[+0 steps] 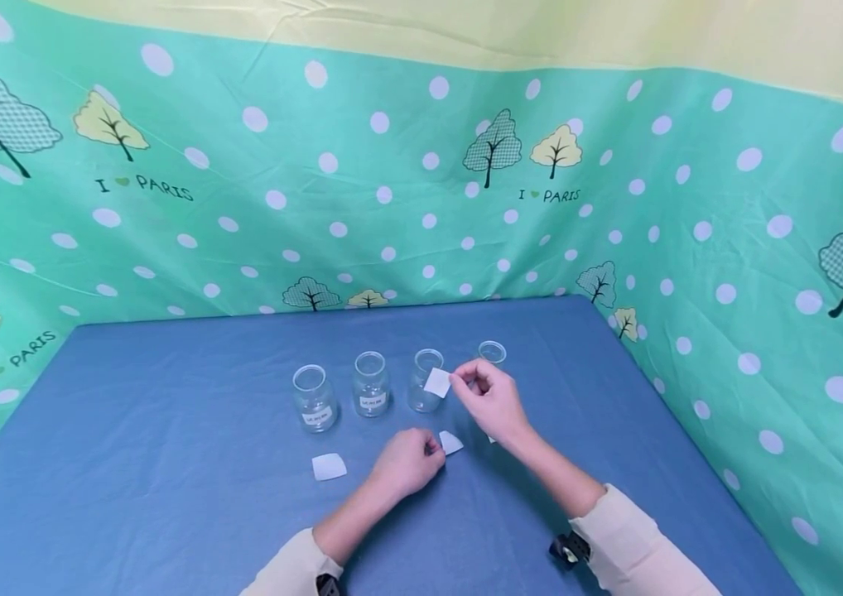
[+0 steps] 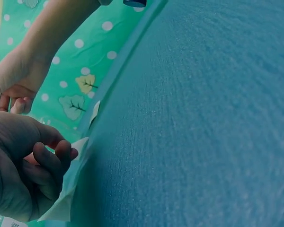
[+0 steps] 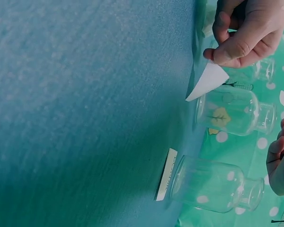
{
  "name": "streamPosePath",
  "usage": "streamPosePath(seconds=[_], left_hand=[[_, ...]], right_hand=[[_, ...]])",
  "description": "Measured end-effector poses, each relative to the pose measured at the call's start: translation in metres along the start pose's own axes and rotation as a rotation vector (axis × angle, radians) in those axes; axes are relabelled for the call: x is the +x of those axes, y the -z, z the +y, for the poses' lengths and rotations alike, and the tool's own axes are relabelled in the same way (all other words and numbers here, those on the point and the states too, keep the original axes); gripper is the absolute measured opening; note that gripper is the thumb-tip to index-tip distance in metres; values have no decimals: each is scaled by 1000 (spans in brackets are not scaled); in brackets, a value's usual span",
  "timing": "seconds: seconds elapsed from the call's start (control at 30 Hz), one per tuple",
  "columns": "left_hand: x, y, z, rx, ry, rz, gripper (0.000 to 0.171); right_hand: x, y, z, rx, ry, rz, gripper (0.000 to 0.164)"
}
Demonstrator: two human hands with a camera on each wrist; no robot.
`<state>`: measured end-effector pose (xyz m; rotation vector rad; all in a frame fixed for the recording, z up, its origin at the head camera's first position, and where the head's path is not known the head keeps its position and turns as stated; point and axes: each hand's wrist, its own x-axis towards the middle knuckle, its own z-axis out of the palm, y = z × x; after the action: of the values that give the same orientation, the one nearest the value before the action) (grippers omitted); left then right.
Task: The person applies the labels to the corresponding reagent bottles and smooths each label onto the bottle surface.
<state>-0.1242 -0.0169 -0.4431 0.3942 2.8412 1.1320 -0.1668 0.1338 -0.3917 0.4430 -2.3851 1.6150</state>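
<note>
My right hand (image 1: 492, 404) pinches a small white label (image 1: 437, 382) by its edge, in front of a clear glass jar (image 1: 429, 360). Lower and to the left, my left hand (image 1: 407, 462) has a white paper piece (image 1: 450, 444) at its thumb and fingertips. That paper (image 3: 209, 81) hangs from the left fingertips in the right wrist view. Two glass jars further left each bear a printed label, one jar (image 1: 310, 389) at the row's left end and another jar (image 1: 371, 377) beside it. Behind the right hand, a further jar (image 1: 492, 351) is partly hidden.
A loose white paper piece (image 1: 329, 467) lies before the leftmost jar. A printed strip (image 3: 166, 175) lies by the rightmost jar, mostly covered by the right forearm in the head view. Blue cloth (image 1: 190, 414) covers the table; a green dotted curtain (image 1: 384, 165) surrounds it.
</note>
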Motion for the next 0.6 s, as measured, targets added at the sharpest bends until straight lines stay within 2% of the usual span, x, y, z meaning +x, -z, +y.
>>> streamPosePath(seconds=[0.17, 0.33, 0.5, 0.6], left_hand=[[-2, 0, -2, 6, -3, 8, 13], [-3, 4, -3, 2, -1, 15, 10], [-1, 12, -4, -114, 56, -26, 8], [0, 20, -5, -173, 75, -21, 8]], right_hand=[[-3, 2, -21, 8, 12, -2, 5], [-4, 3, -22, 0, 20, 4, 4], [-5, 3, -21, -20, -5, -15, 4], [-4, 2, -10, -29, -15, -21, 4]])
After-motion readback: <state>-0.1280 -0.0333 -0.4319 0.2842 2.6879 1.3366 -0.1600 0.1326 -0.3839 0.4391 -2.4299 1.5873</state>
